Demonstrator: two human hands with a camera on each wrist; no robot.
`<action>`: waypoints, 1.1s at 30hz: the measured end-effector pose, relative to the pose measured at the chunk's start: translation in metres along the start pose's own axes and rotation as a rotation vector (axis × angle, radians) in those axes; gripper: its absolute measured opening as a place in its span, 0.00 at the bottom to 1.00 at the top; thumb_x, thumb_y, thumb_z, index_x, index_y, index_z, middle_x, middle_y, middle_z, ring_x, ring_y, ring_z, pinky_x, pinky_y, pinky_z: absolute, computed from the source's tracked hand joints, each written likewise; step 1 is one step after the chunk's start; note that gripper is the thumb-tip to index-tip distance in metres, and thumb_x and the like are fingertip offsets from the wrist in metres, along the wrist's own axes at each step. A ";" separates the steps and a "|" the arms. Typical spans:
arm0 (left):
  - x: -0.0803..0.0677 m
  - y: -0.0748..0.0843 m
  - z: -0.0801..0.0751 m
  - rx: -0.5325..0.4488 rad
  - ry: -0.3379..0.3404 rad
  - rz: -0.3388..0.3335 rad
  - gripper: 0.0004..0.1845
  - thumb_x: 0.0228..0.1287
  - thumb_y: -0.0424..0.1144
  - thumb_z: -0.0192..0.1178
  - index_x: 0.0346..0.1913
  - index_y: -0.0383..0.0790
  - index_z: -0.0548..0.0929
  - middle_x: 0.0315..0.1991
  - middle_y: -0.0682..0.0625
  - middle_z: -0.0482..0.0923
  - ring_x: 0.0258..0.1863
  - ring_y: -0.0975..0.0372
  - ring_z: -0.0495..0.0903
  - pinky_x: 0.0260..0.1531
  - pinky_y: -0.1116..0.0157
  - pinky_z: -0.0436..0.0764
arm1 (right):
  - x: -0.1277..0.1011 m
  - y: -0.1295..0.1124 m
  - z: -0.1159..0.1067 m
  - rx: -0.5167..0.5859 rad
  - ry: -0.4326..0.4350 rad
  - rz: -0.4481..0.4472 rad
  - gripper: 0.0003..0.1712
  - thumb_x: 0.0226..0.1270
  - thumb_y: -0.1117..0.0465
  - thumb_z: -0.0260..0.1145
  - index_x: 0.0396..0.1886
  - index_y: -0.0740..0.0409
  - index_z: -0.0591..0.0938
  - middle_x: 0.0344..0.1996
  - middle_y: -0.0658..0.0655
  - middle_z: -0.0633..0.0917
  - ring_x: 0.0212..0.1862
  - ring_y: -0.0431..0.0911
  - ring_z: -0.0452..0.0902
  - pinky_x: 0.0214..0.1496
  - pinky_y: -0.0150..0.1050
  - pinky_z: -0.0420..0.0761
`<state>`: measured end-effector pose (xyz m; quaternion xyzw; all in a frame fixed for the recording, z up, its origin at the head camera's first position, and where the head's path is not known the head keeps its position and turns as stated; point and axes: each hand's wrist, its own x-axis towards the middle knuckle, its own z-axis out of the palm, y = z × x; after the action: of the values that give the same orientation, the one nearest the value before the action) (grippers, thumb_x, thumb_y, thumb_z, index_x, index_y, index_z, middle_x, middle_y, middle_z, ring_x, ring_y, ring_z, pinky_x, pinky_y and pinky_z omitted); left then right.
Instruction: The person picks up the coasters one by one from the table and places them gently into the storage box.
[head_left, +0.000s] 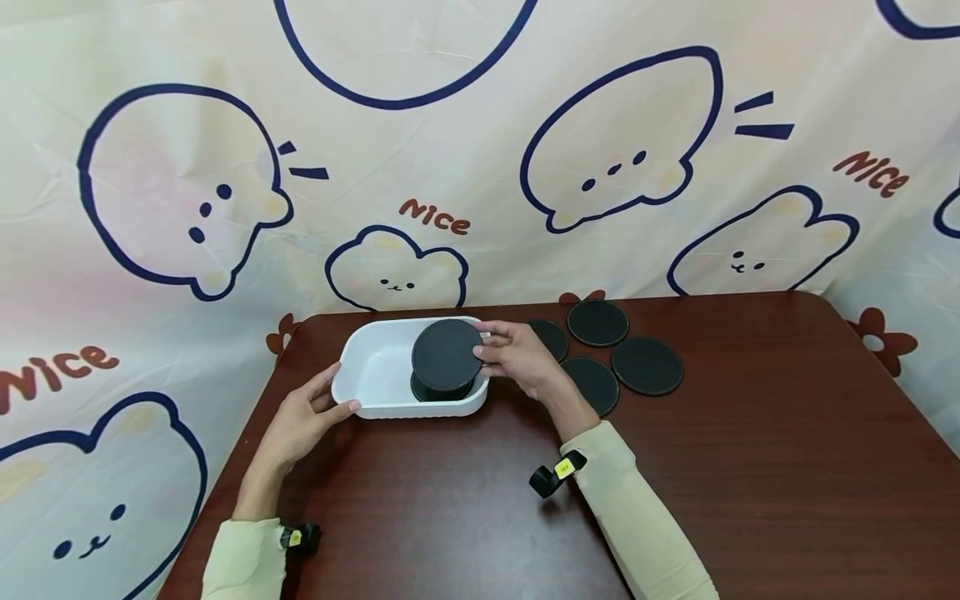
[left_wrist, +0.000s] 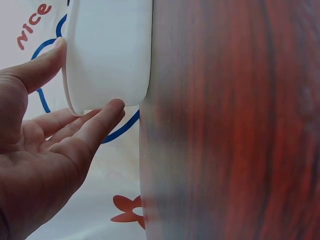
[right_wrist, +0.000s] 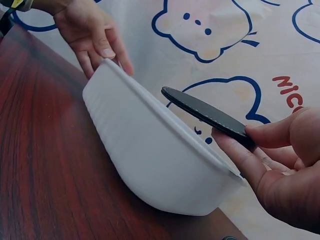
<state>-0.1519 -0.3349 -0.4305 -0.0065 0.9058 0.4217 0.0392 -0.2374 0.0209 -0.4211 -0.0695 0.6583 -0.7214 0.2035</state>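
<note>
Right hand grip pinches black coaster over white tray; left hand, fingers spread, steadies tray. Next: lower coaster onto stack.

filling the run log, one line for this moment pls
left hand: steadies white tub | right hand: pinches black disc above tub | four discs on table
</note>
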 end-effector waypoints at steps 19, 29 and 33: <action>0.000 0.002 0.002 -0.011 -0.003 -0.008 0.48 0.74 0.44 0.71 0.87 0.40 0.54 0.83 0.31 0.61 0.75 0.39 0.74 0.67 0.46 0.79 | -0.002 0.007 0.004 -0.153 0.009 -0.080 0.26 0.77 0.70 0.68 0.72 0.60 0.80 0.55 0.67 0.88 0.37 0.40 0.87 0.42 0.33 0.91; 0.000 0.002 0.001 -0.002 0.005 -0.003 0.48 0.75 0.45 0.70 0.87 0.39 0.55 0.83 0.31 0.60 0.76 0.39 0.74 0.67 0.45 0.78 | -0.001 0.003 0.005 -0.245 -0.004 -0.100 0.25 0.78 0.67 0.68 0.72 0.57 0.82 0.60 0.66 0.88 0.44 0.44 0.90 0.47 0.38 0.92; 0.000 0.002 0.001 -0.004 0.008 -0.005 0.48 0.75 0.45 0.70 0.87 0.39 0.55 0.83 0.31 0.60 0.76 0.38 0.73 0.67 0.45 0.78 | -0.001 0.003 0.006 -0.282 -0.016 -0.113 0.24 0.78 0.66 0.68 0.71 0.56 0.83 0.59 0.65 0.89 0.47 0.46 0.90 0.48 0.39 0.92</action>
<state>-0.1518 -0.3332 -0.4299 -0.0106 0.9051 0.4235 0.0363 -0.2335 0.0156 -0.4228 -0.1401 0.7465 -0.6314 0.1563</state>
